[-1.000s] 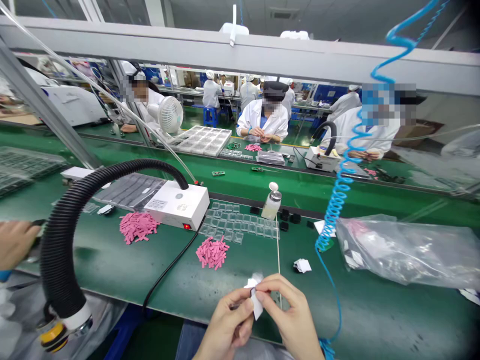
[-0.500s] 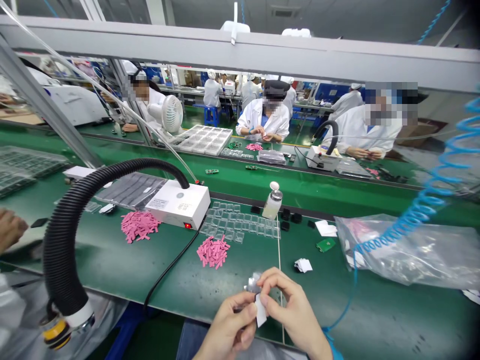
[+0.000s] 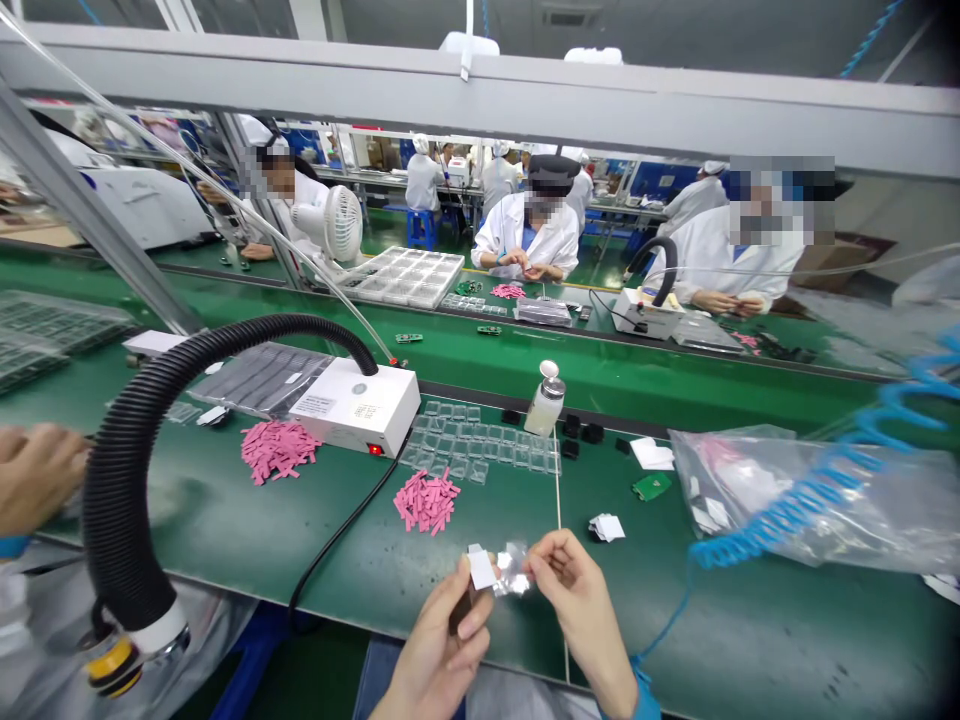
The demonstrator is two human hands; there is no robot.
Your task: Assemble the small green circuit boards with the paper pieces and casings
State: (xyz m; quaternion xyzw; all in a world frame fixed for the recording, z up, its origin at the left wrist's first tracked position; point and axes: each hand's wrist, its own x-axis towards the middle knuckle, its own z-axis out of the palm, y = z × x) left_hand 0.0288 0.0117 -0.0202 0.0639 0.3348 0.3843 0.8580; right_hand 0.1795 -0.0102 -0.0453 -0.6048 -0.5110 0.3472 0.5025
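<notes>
My left hand [image 3: 442, 630] grips a small dark piece with a white rectangular sheet [image 3: 481, 567] on its top. Just right of it, my right hand [image 3: 574, 590] pinches the edge of a clear, shiny film [image 3: 513, 570], thumb and fingertips together. The film lies between the two hands, over the green bench [image 3: 360, 590] near its front edge. Beyond the hands is a pile of pink strips [image 3: 426, 500], with rows of clear square pieces [image 3: 480, 440] behind it.
A white box [image 3: 367, 410] with a black hose [image 3: 127, 460] stands left. A bottle [image 3: 546, 405], black pieces, white sheets [image 3: 651, 454] and a plastic bag [image 3: 825, 500] lie behind and right. A blue coiled tube [image 3: 802, 500] hangs right. Another person's hand [image 3: 37, 478] is at left.
My hands have moved apart; the white sheet has shifted left with my left hand, and the film now shows between them. The other person's hand at left has moved right. The blue coil has swung.
</notes>
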